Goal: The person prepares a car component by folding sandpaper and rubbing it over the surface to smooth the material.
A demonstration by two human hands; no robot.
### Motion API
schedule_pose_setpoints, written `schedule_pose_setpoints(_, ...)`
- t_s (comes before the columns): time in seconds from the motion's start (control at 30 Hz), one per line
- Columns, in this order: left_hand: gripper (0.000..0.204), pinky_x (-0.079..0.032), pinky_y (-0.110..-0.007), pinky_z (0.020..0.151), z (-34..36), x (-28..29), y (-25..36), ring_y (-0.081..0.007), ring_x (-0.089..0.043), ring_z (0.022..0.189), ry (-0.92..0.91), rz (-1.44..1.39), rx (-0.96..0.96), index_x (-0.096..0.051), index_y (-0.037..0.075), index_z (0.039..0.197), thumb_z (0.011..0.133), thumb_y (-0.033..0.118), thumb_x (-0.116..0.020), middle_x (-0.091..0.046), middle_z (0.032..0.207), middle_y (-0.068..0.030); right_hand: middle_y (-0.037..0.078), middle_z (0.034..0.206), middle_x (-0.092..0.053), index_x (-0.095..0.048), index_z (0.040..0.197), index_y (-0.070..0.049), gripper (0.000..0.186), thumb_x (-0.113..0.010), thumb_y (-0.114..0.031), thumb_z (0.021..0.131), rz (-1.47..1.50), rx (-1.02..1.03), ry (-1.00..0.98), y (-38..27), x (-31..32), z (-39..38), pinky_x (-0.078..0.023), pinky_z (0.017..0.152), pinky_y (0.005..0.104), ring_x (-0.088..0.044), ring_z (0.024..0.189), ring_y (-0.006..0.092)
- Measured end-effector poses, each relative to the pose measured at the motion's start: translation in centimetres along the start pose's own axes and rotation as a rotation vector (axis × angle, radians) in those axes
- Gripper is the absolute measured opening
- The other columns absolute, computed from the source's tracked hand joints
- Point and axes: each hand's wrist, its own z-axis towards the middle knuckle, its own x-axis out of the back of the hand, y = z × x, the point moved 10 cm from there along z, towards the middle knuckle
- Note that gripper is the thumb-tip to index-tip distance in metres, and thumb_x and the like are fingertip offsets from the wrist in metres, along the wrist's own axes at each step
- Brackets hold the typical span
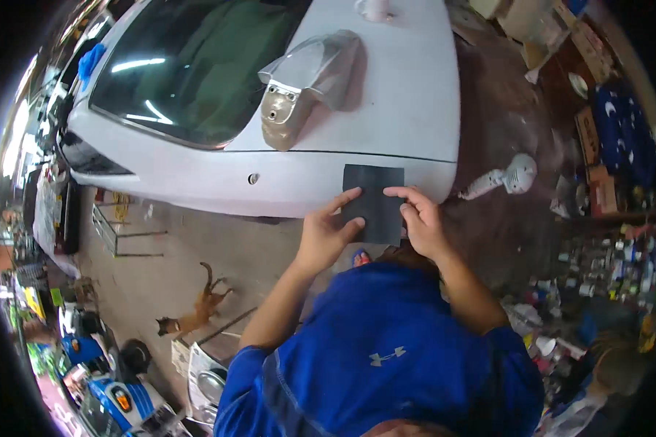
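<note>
A dark grey sheet of sandpaper is held upright in front of me, against the edge of a pale car body. My left hand grips its left edge, thumb and index finger resting on the near face. On the opposite edge, my right hand has its index finger stretched across the sheet and its thumb by the rim. The fingers behind the sheet are hidden. Farther left on the car's flat lid lies a beige moulded part, partly covered by clear plastic.
A tan animal with a dark head stands on the floor at left. Near it are a metal frame and a blue-and-white motorcycle. Right of the car lies a white rounded object; many small items clutter the far right.
</note>
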Motion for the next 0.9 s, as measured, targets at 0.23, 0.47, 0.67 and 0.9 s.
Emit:
schedule_pose_setpoints(0.23, 0.052, -0.059, -0.027, 0.078, 1.2, 2.6, 4.1, -0.0118, -0.067, 0.095, 0.178, 0.011, -0.172, -0.062, -0.004, 0.137, 0.087, -0.006, -0.078, -0.069, 0.122, -0.0103, 0.008, 0.115, -0.066, -0.062, 0.135, -0.001, 0.041, -0.071, -0.002, 0.094, 0.709, -0.02, -0.152, -1.9, -0.2, 4.9, -0.051, 0.083, 0.0251, -0.062, 0.098, 0.0109)
schedule_pose_setpoints(0.47, 0.026, -0.05, -0.024, 0.07, 4.8, 1.8, 8.7, -0.0057, -0.059, 0.08, 0.249, 0.546, -0.32, -0.072, -0.003, 0.11, 0.089, 0.009, -0.082, -0.069, 0.091, 0.0017, 0.006, 0.102, -0.07, -0.072, 0.104, 0.006, 0.022, -0.076, -0.013, 0.095, 0.053, 0.261, -0.076, -2.6, 5.4, 9.8, -0.049, 0.073, 0.0243, -0.061, 0.085, 0.008)
schedule_pose_setpoints(0.67, 0.024, -0.052, -0.026, 0.061, 10.3, 1.2, 7.1, -0.0082, -0.063, 0.073, 0.126, 0.083, -0.095, -0.069, -0.001, 0.093, 0.1, 0.021, -0.071, -0.068, 0.082, -0.0017, -0.001, 0.081, -0.069, -0.072, 0.096, 0.002, 0.022, -0.075, -0.02, 0.098, 0.556, -0.119, -0.146, 1.9, 5.9, 13.6, -0.046, 0.06, 0.0224, -0.057, 0.066, 0.0044)
schedule_pose_setpoints(0.9, 0.03, -0.051, -0.025, 0.058, 13.5, 1.8, 10.2, -0.0072, -0.061, 0.066, 0.011, 0.075, -0.123, -0.063, 0.002, 0.081, 0.101, 0.022, -0.071, -0.065, 0.072, -0.0013, 0.001, 0.084, -0.071, -0.071, 0.098, 0.002, 0.018, -0.076, -0.016, 0.097, 0.653, -0.103, -0.053, 0.7, 6.4, 15.7, -0.046, 0.06, 0.0217, -0.059, 0.068, 0.0041)
